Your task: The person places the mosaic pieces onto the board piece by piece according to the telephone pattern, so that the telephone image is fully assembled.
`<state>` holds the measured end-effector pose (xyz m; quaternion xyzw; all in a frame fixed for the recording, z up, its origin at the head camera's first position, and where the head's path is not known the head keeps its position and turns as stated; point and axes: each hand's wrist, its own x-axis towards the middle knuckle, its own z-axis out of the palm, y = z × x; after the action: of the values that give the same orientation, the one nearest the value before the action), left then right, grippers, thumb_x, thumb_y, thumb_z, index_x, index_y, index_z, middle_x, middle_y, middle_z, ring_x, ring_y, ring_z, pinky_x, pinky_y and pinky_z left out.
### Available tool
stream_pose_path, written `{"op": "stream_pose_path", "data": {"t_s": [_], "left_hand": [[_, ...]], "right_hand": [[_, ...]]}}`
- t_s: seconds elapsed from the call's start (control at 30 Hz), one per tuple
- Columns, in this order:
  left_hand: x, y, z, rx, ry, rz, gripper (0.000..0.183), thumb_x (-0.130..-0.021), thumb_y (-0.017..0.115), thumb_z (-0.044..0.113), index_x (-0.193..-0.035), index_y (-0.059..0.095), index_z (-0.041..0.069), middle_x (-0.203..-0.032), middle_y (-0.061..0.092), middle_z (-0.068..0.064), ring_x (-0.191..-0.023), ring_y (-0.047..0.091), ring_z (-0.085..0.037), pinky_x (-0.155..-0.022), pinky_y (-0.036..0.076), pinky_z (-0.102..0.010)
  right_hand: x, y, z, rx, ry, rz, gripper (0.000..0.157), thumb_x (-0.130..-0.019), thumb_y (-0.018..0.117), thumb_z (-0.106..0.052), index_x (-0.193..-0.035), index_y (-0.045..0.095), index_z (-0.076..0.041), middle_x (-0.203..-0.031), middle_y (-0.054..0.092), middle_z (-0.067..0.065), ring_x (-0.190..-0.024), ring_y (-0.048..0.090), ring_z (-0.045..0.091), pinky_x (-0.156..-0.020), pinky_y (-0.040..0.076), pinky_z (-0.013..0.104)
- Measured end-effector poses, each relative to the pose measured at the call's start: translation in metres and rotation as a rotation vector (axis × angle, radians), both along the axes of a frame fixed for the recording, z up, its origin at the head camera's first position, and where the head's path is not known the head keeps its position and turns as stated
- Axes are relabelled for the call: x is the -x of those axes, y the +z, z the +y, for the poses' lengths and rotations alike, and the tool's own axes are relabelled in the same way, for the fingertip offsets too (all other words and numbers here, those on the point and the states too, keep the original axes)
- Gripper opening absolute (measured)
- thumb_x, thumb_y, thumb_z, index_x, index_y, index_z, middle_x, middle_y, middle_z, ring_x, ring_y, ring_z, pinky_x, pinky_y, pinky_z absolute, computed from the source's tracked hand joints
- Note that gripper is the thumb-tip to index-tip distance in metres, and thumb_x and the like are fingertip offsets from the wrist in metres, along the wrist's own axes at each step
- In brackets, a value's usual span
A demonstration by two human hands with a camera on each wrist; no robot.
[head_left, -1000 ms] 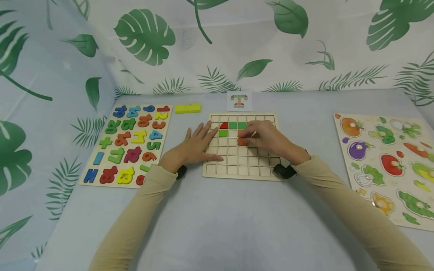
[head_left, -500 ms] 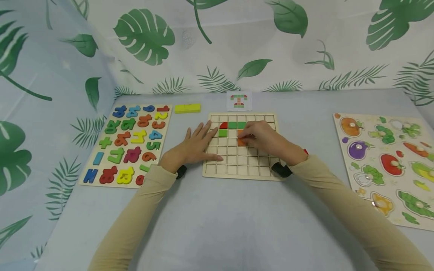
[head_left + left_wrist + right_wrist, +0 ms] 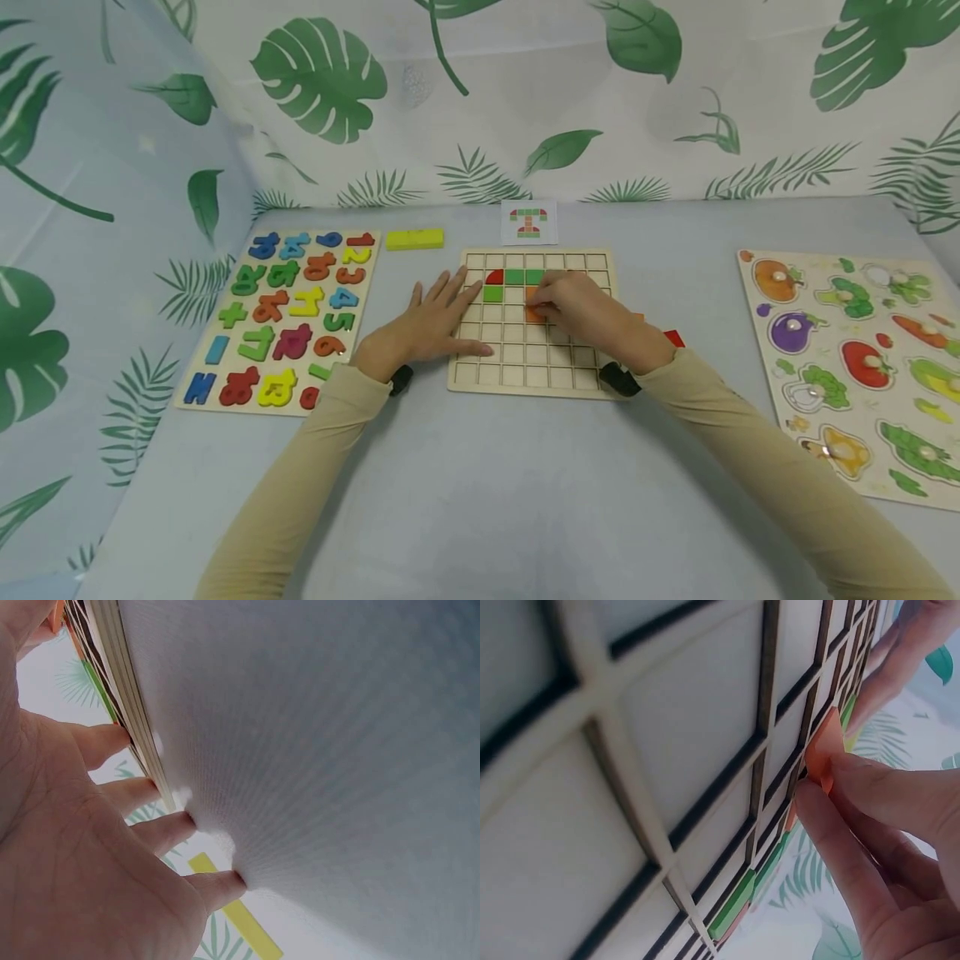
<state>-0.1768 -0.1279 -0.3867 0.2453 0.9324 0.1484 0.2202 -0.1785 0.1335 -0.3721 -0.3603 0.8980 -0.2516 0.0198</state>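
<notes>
A wooden grid board (image 3: 513, 379) lies mid-table. My right hand (image 3: 588, 315) pinches an orange square tile (image 3: 825, 742) between thumb and fingers over a cell near the board's middle; in the right wrist view the tile stands tilted against the grid. Another orange tile sits just behind it, partly covered by the fingers. Green tiles (image 3: 514, 277), a red quarter-round tile (image 3: 496, 277) and a lower green tile (image 3: 492, 293) fill cells in the upper rows. My left hand (image 3: 422, 332) rests with fingers spread across the board's left edge, its fingertips (image 3: 112, 739) along that side.
Behind the board stands a card (image 3: 529, 222) with a T-shaped tile pattern. A yellow block (image 3: 415, 240) lies to its left. A number puzzle (image 3: 255, 354) is at left, a vegetable puzzle (image 3: 813, 329) at right. A red piece (image 3: 674, 338) shows beside my right wrist.
My right hand has shifted slightly left and down with the orange tile at the same cell. More of the red piece beside the right wrist now shows. The left hand stays put.
</notes>
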Motion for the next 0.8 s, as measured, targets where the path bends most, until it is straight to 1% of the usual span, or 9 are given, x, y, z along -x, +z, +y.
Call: {"op": "stream_pose_path", "data": {"t_s": [0.23, 0.37, 0.43, 0.5, 0.6, 0.63, 0.7, 0.8], "left_hand": [[-0.001, 0.001, 0.0, 0.006, 0.002, 0.002, 0.106, -0.097, 0.063, 0.066, -0.17, 0.005, 0.016, -0.175, -0.013, -0.01, -0.16, -0.013, -0.035, -0.124, -0.007, -0.064], [-0.002, 0.002, -0.001, 0.007, 0.005, 0.001, 0.106, -0.097, 0.063, 0.066, -0.17, 0.005, 0.016, -0.175, -0.013, -0.01, -0.16, -0.012, -0.035, -0.124, -0.007, -0.064], [-0.001, 0.002, -0.001, 0.004, 0.008, -0.004, 0.106, -0.097, 0.063, 0.066, -0.17, 0.004, 0.016, -0.175, -0.014, -0.009, -0.16, -0.013, -0.034, -0.124, -0.008, -0.063], [-0.001, 0.002, -0.001, 0.001, 0.008, -0.006, 0.106, -0.097, 0.063, 0.066, -0.17, 0.004, 0.016, -0.175, -0.014, -0.009, -0.16, -0.013, -0.034, -0.124, -0.008, -0.063], [-0.001, 0.002, -0.001, -0.001, 0.006, -0.008, 0.107, -0.096, 0.063, 0.066, -0.17, 0.003, 0.017, -0.175, -0.015, -0.009, -0.16, -0.014, -0.034, -0.123, -0.009, -0.063], [-0.001, 0.002, -0.001, -0.001, 0.004, -0.008, 0.107, -0.096, 0.063, 0.066, -0.17, 0.003, 0.017, -0.175, -0.015, -0.009, -0.16, -0.014, -0.034, -0.123, -0.009, -0.063], [-0.001, 0.002, -0.001, -0.002, 0.0, -0.006, 0.107, -0.096, 0.063, 0.065, -0.17, 0.003, 0.016, -0.175, -0.015, -0.009, -0.16, -0.014, -0.034, -0.123, -0.009, -0.063], [-0.001, 0.002, -0.001, -0.004, -0.002, -0.005, 0.107, -0.097, 0.064, 0.065, -0.17, 0.003, 0.016, -0.175, -0.015, -0.009, -0.16, -0.015, -0.034, -0.123, -0.01, -0.063]], "right_hand": [[-0.001, -0.002, -0.001, -0.024, 0.02, 0.04, 0.009, -0.089, 0.074, 0.013, -0.096, 0.079, 0.009, -0.095, 0.071, 0.02, -0.089, 0.071, 0.035, -0.077, 0.061, 0.042], [0.0, -0.003, 0.001, 0.008, 0.042, 0.026, 0.009, -0.089, 0.075, 0.013, -0.096, 0.079, 0.009, -0.095, 0.071, 0.019, -0.087, 0.072, 0.034, -0.075, 0.061, 0.042], [0.0, -0.001, 0.006, 0.037, 0.056, -0.021, 0.01, -0.09, 0.074, 0.01, -0.099, 0.079, 0.008, -0.098, 0.072, 0.018, -0.09, 0.072, 0.033, -0.077, 0.061, 0.042], [0.001, 0.001, 0.013, 0.072, 0.06, -0.09, 0.014, -0.093, 0.074, 0.007, -0.105, 0.08, 0.005, -0.105, 0.074, 0.016, -0.097, 0.072, 0.032, -0.082, 0.06, 0.044], [0.002, 0.008, 0.029, 0.109, 0.04, -0.197, 0.021, -0.096, 0.072, 0.002, -0.117, 0.078, 0.002, -0.117, 0.074, 0.014, -0.11, 0.069, 0.031, -0.091, 0.058, 0.047], [0.002, 0.01, 0.035, 0.116, 0.03, -0.217, 0.024, -0.096, 0.073, 0.001, -0.12, 0.077, 0.001, -0.121, 0.074, 0.014, -0.113, 0.068, 0.031, -0.094, 0.057, 0.048], [0.002, 0.015, 0.046, 0.116, 0.018, -0.232, 0.029, -0.096, 0.074, 0.0, -0.126, 0.074, 0.001, -0.124, 0.072, 0.014, -0.115, 0.066, 0.032, -0.097, 0.055, 0.051], [0.001, 0.023, 0.062, 0.088, -0.002, -0.217, 0.036, -0.095, 0.077, -0.003, -0.13, 0.071, 0.001, -0.125, 0.069, 0.016, -0.115, 0.065, 0.034, -0.098, 0.054, 0.054]]}}
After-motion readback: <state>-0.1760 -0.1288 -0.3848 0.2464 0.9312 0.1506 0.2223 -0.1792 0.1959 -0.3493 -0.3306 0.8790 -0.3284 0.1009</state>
